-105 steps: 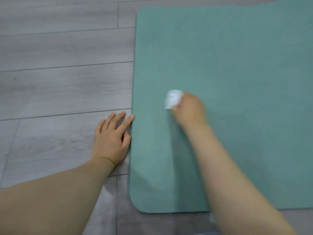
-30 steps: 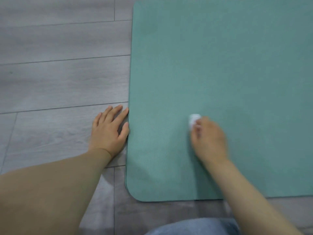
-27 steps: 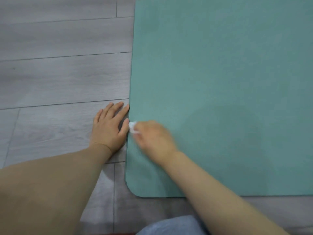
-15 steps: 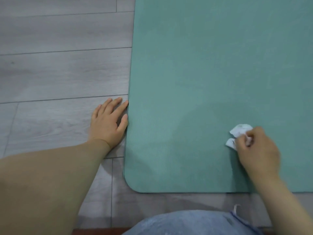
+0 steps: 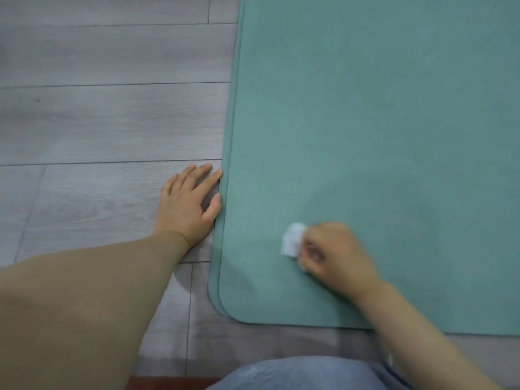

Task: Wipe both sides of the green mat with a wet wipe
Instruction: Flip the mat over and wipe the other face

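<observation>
The green mat (image 5: 380,130) lies flat on the floor and fills the right of the view; its rounded near-left corner is at the bottom. My right hand (image 5: 336,256) grips a crumpled white wet wipe (image 5: 292,243) and presses it on the mat near that corner; the hand is motion-blurred. My left hand (image 5: 188,202) rests flat on the floor with fingers spread, its index finger and thumb touching the mat's left edge.
Grey wood-look floor planks (image 5: 107,122) cover the left half. My knee in blue jeans (image 5: 295,374) shows at the bottom edge, just short of the mat's near edge.
My right hand has swept the wipe leftward across the mat's near strip, from near the right side back toward the left corner. My left hand has stayed put.
</observation>
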`<state>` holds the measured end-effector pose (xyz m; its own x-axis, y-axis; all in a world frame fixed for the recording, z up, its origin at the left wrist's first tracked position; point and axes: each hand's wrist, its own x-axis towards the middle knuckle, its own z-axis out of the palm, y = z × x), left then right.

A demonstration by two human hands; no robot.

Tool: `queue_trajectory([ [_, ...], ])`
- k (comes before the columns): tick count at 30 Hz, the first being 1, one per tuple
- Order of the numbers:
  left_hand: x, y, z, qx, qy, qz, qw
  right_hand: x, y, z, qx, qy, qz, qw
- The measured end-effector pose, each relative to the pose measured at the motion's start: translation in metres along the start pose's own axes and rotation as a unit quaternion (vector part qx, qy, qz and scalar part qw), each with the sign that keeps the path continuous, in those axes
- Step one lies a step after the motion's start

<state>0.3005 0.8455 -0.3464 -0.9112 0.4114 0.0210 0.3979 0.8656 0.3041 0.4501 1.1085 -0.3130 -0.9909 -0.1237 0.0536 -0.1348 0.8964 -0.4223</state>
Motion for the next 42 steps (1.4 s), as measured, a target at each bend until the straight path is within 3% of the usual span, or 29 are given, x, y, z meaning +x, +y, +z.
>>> queue_trajectory([
  [3,0.001,0.000,0.000,-0.002,0.004,0.002,1.000,-0.054,0.059,-0.046,-0.039,0.040,0.205,0.977],
  [5,0.000,0.000,0.001,-0.004,0.004,0.002,1.000,-0.062,0.064,-0.052,-0.034,0.062,0.298,0.952],
  [7,0.000,0.001,0.000,-0.005,0.003,0.000,1.000,-0.040,0.040,-0.031,-0.020,0.073,0.247,0.966],
  [10,0.001,0.000,0.000,-0.003,0.000,0.000,1.000,0.020,-0.039,0.016,0.020,0.019,0.033,0.999],
  [12,0.000,0.000,0.000,0.002,-0.001,-0.001,1.000,0.048,-0.088,0.036,0.027,-0.007,-0.127,0.991],
  [14,0.001,0.000,0.000,0.008,0.001,0.000,1.000,0.054,-0.100,0.040,0.035,-0.036,-0.189,0.981],
  [17,0.000,-0.001,0.000,0.009,0.001,0.002,1.000,0.020,-0.050,0.021,0.017,-0.053,-0.122,0.991],
  [21,0.000,0.000,0.002,0.004,0.006,0.004,1.000,-0.059,0.045,-0.037,-0.034,-0.016,0.126,0.991],
  [23,0.000,-0.001,0.002,-0.001,0.011,0.002,1.000,-0.072,0.057,-0.053,-0.055,-0.007,0.197,0.979],
  [25,0.000,-0.001,0.002,0.000,0.009,0.002,1.000,-0.056,0.039,-0.043,-0.051,-0.014,0.167,0.985],
  [28,0.001,-0.002,0.003,0.006,0.007,0.003,1.000,-0.004,-0.033,0.004,0.007,-0.033,0.004,0.999],
  [31,0.001,-0.002,0.004,0.010,0.011,0.003,1.000,0.035,-0.103,0.044,0.039,-0.069,-0.198,0.977],
  [33,0.002,-0.001,0.004,0.013,0.017,0.004,1.000,0.040,-0.104,0.048,0.060,-0.090,-0.250,0.962],
  [42,0.001,0.000,0.001,0.001,0.002,-0.001,1.000,-0.107,0.046,-0.045,-0.038,-0.105,-0.049,0.993],
])
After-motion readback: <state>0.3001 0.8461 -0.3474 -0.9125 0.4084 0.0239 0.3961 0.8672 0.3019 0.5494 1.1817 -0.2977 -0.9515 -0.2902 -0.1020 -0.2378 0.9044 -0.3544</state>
